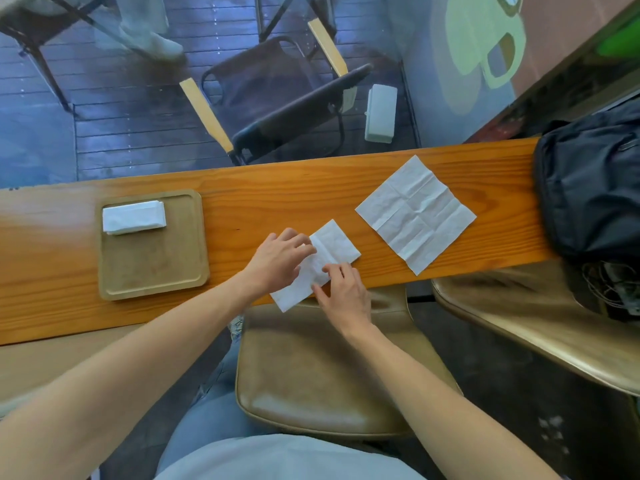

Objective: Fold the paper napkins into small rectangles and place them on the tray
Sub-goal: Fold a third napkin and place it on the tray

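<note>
One half-folded napkin (332,252) is being pressed flat at the near edge of the tabletop (242,202), and its near corner hangs over that edge. It is held down by the left hand (280,261) and the right hand (343,292), with fingers spread on the paper; a pinch cannot be made out. An open napkin (415,213) is laid toward the right end. Folded napkins (133,216), maybe several, are stacked in the tray's (156,268) far left corner.

Light: bright, even daylight, soft shadows
Glare: pale sheen on counter (41,237), left of frame
Edges: wide-angle bending, slight blur
</note>
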